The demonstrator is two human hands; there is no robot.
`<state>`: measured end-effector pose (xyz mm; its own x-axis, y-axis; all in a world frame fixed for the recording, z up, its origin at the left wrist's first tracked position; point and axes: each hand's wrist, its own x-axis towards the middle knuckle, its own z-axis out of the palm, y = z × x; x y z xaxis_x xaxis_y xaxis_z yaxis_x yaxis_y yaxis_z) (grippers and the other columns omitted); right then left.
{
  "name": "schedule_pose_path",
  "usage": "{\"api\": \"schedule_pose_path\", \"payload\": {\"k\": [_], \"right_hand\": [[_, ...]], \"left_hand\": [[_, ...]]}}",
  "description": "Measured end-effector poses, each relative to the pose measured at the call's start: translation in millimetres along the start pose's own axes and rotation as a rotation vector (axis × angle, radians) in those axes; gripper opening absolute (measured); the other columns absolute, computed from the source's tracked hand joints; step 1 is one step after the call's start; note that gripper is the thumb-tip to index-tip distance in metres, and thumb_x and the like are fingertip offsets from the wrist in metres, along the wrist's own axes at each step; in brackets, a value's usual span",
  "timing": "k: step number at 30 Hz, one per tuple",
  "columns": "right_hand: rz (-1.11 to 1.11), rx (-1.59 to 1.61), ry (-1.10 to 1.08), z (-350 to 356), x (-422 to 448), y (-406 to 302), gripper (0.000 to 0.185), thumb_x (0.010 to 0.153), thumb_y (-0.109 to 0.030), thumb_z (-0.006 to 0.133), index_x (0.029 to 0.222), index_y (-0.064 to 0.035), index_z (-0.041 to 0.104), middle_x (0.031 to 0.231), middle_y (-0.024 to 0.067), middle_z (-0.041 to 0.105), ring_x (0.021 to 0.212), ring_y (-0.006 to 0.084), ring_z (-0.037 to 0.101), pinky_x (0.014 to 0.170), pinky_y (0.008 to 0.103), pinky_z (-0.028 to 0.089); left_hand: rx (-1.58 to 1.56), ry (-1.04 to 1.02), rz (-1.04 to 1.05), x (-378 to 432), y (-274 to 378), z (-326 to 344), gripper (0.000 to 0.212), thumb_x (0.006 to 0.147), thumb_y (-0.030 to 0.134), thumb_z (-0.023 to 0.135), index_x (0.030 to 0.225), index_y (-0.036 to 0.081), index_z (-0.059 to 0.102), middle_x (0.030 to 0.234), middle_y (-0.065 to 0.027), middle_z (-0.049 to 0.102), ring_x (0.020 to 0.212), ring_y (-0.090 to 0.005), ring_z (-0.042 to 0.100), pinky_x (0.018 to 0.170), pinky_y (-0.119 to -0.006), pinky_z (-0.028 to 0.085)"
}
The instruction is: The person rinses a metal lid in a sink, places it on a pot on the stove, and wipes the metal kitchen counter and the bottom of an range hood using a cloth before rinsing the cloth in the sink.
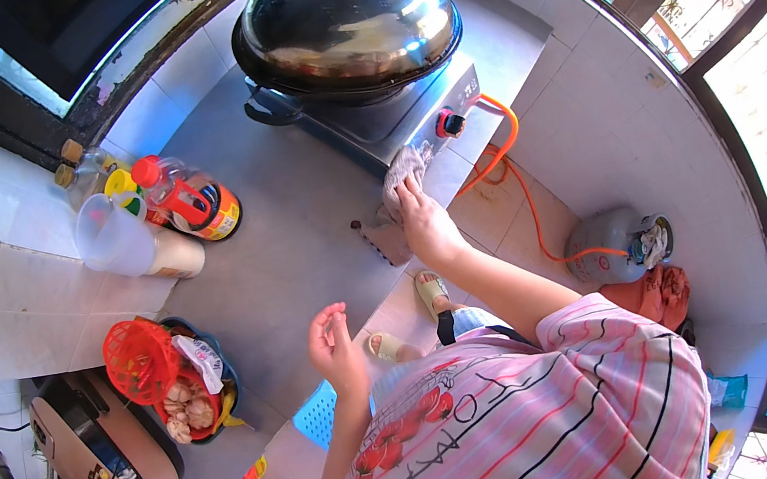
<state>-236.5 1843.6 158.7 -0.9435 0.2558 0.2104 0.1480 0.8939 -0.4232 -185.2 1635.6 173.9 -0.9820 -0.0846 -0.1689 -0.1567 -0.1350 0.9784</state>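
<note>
My right hand [423,217] presses a greyish cloth [404,173] against the front corner of a gas stove [377,135], left of its black knob [449,123]. Part of the cloth drapes over the counter's edge. On the stove sits a large black wok [357,80] under a domed, shiny lid [348,25]. My left hand [337,346] hovers near the counter's front edge, holding nothing, with its fingers loosely curled and the thumb raised.
A sauce bottle [215,210] and a plastic jug [116,235] stand by the tiled wall. Nearer are a basket of garlic [191,409] and a rice cooker [96,455]. An orange hose [522,178] runs from the stove to a gas cylinder [601,245] on the floor.
</note>
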Motion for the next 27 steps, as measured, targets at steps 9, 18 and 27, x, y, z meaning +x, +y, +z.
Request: {"api": "schedule_pose_path", "payload": {"k": [9, 18, 27], "right_hand": [[-0.177, 0.318, 0.331, -44.7, 42.0, 27.0, 0.04, 0.08, -0.019, 0.058, 0.117, -0.0044, 0.054, 0.128, 0.0156, 0.042, 0.114, 0.0338, 0.041, 0.096, 0.0383, 0.035], [0.092, -0.08, 0.22, 23.4, 16.9, 60.6, 0.061, 0.081, -0.024, 0.055, 0.126, 0.0119, 0.034, 0.137, 0.0258, 0.03, 0.121, 0.0367, 0.035, 0.102, 0.0402, 0.027], [0.608, 1.108, -0.493, -20.2, -13.9, 64.2, 0.039, 0.067, -0.024, 0.075, 0.091, -0.0025, 0.054, 0.092, 0.012, 0.054, 0.087, 0.0218, 0.055, 0.075, 0.0323, 0.046]], "left_hand": [[0.063, 0.053, -0.04, -3.6, -12.5, 21.4, 0.011, 0.088, 0.005, 0.051, 0.094, -0.003, 0.057, 0.092, -0.0101, 0.061, 0.087, -0.0148, 0.059, 0.08, -0.028, 0.048], [0.099, 0.062, -0.085, -11.7, -10.0, 35.7, 0.013, 0.089, 0.004, 0.049, 0.097, -0.004, 0.056, 0.094, -0.0114, 0.061, 0.089, -0.0161, 0.059, 0.08, -0.028, 0.048], [0.446, -0.349, 0.213, 10.4, -33.2, 101.6, 0.031, 0.072, 0.006, 0.07, 0.098, -0.003, 0.056, 0.092, -0.0092, 0.06, 0.087, -0.0166, 0.057, 0.078, -0.029, 0.046]]}}
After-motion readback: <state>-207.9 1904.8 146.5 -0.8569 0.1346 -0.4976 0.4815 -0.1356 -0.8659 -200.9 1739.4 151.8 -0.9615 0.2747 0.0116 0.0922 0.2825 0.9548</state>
